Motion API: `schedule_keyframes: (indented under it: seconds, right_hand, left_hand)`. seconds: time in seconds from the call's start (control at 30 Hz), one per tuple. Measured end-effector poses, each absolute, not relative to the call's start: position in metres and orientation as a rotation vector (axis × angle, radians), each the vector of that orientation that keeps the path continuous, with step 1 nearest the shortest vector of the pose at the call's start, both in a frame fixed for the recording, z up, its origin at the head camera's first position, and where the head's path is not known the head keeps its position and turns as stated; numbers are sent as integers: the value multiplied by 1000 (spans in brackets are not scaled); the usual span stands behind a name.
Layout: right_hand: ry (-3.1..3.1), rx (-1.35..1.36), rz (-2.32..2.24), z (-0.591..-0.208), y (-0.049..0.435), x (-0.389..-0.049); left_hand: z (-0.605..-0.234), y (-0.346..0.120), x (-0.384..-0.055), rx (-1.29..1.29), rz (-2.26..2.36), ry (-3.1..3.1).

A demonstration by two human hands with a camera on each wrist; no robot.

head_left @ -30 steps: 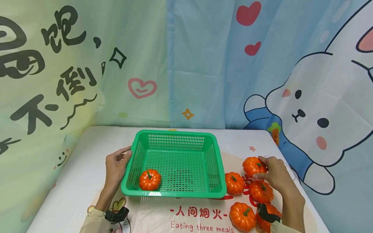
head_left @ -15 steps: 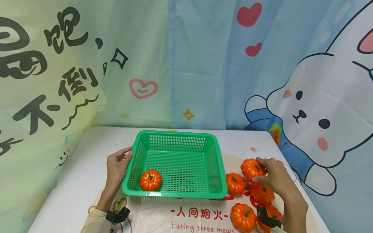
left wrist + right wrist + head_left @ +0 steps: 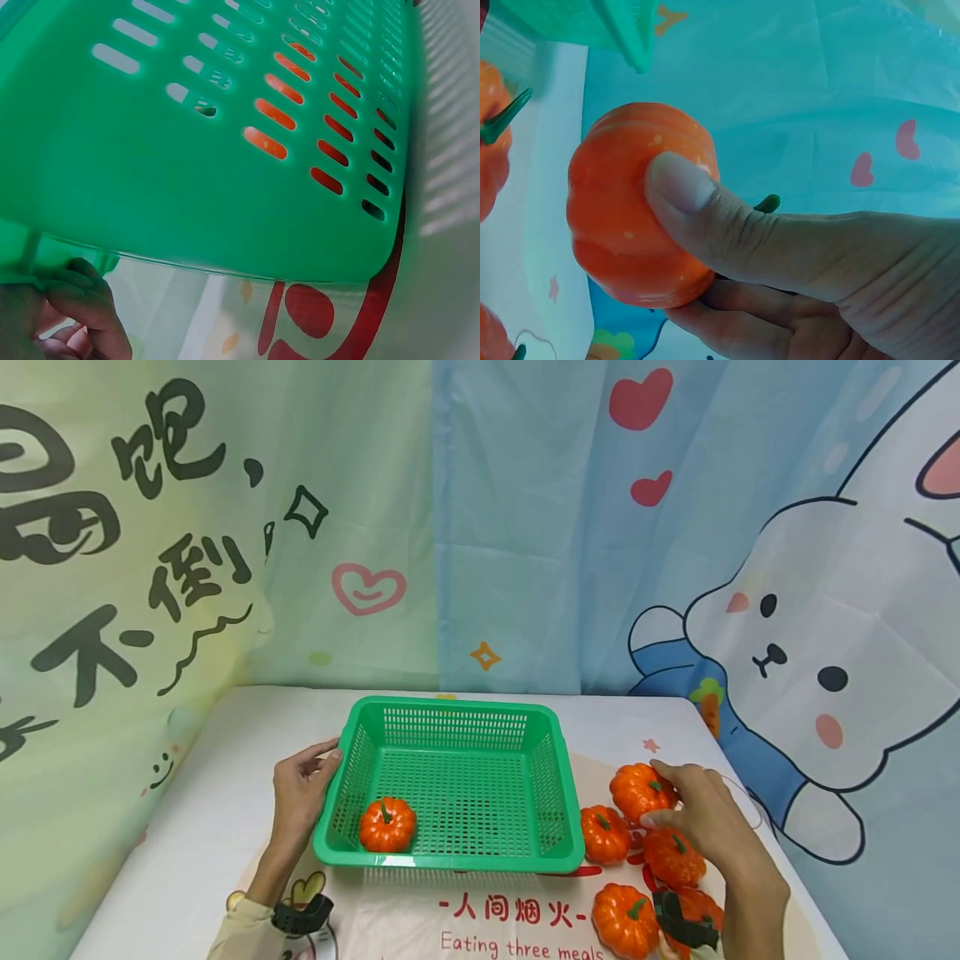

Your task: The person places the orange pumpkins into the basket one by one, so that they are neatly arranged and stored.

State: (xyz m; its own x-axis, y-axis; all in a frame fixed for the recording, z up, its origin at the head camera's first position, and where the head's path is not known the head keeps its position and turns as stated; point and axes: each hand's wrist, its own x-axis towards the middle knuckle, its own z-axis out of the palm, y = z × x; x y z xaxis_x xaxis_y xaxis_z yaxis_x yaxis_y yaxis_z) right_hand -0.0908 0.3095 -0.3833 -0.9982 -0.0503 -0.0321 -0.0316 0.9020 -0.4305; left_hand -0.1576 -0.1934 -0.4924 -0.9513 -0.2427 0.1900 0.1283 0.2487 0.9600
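Observation:
A green plastic basket with slotted walls sits mid-table, and one small orange pumpkin lies in its near left corner. My left hand grips the basket's left rim; in the left wrist view its curled fingers show under the rim. To the right of the basket, my right hand holds another orange pumpkin between thumb and fingers. The right wrist view shows that pumpkin close up, thumb across its side and green stem toward the palm.
Several more pumpkins lie right of the basket: one beside its wall, one below my right hand, one nearer the front and one partly hidden by my wrist strap. A printed curtain hangs behind the table.
My right hand has moved slightly left with the held pumpkin, toward the basket. The left hand and the basket stay about where they were.

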Motion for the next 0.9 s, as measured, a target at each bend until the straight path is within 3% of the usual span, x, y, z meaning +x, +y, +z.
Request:
schedule_keyframes:
  seconds: [0.9]
  right_hand:
    - [2995, -18, -638, -372, 287, -88]
  left_hand:
    - [-492, -193, -157, 112, -1762, -2223]
